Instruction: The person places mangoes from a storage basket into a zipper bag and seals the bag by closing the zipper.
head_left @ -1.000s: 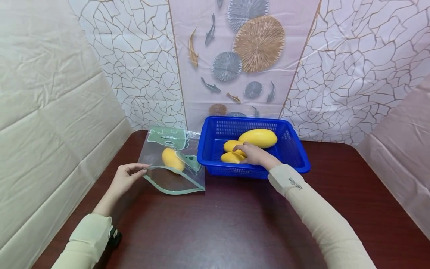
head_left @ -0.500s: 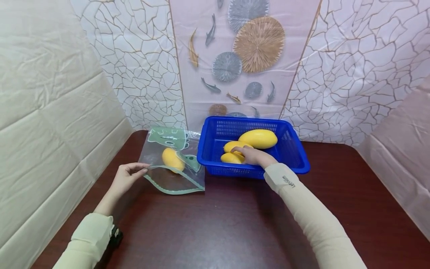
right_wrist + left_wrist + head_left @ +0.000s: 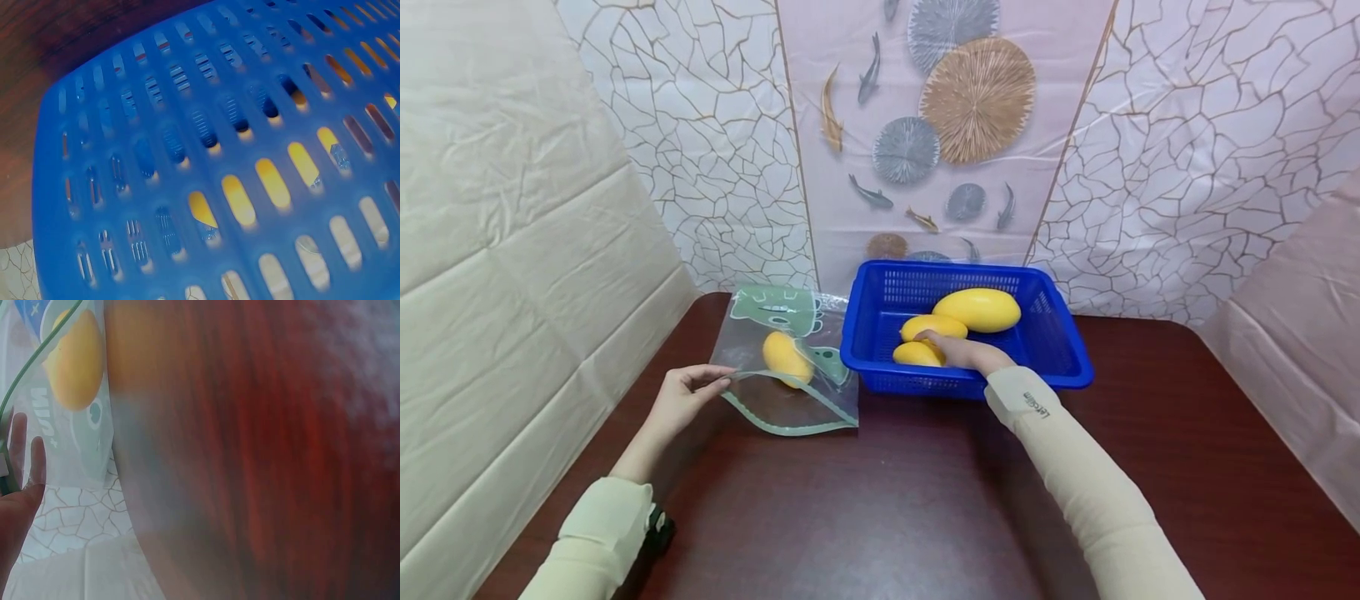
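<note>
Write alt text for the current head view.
A right hand grips the nearest of three yellow fruits in a blue basket; the left hand pinches the edge of an open, clear bag with a fourth yellow fruit inside, on a dark table.

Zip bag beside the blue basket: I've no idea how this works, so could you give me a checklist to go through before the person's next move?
Probably the next move is lifting a fruit across to the bag, so check:

1. Zip bag mouth parted: ok, it gapes toward the person.
2. Left hand holding the bag's edge: ok, it pinches the mouth's left side.
3. Right hand gripping the front yellow fruit firmly: cannot tell, fingers partly hidden.
4. Front fruit clear of the blue basket: not ok, it sits inside.
5. Mango inside the bag, behind the mouth: ok.
</note>
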`<control>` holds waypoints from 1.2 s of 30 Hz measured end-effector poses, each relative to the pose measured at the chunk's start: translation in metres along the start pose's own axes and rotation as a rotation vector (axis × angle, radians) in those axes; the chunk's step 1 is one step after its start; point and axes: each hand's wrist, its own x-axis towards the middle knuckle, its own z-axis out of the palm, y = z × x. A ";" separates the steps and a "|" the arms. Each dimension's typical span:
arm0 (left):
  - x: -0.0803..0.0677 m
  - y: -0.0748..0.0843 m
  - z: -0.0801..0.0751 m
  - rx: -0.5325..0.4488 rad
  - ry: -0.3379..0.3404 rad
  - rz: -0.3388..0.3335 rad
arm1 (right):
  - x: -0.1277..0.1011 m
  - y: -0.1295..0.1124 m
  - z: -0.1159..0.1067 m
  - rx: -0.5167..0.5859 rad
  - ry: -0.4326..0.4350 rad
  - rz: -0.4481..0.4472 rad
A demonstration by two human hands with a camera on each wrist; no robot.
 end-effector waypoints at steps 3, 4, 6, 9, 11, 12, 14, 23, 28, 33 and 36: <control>0.000 0.000 -0.001 0.008 -0.006 0.005 | 0.000 0.000 0.000 0.010 -0.005 0.009; 0.000 0.000 -0.001 0.012 -0.007 0.006 | 0.000 0.000 0.001 0.011 -0.004 0.007; 0.000 -0.001 0.000 0.014 -0.008 -0.001 | 0.001 0.000 0.001 0.010 -0.007 0.010; -0.001 -0.002 0.000 0.012 -0.003 -0.014 | 0.002 0.000 0.002 -0.018 0.000 0.004; -0.001 -0.002 0.001 0.012 0.000 -0.015 | 0.002 0.000 0.002 -0.044 0.011 0.002; -0.001 -0.002 0.001 0.012 0.002 -0.017 | 0.002 0.000 0.002 -0.056 0.019 0.001; -0.001 -0.002 0.001 0.007 0.001 -0.018 | 0.002 0.000 0.002 -0.074 0.040 -0.007; -0.001 0.009 0.001 -0.030 -0.024 -0.014 | -0.001 0.002 0.001 -0.134 0.162 -0.072; -0.001 0.005 0.001 -0.025 -0.017 -0.018 | -0.004 0.001 0.001 -0.129 0.230 -0.120; 0.000 -0.002 0.001 -0.002 -0.005 -0.015 | -0.006 -0.002 0.000 -0.120 0.298 -0.182; 0.001 -0.003 0.001 0.010 0.000 -0.010 | -0.007 -0.004 -0.002 -0.109 0.320 -0.201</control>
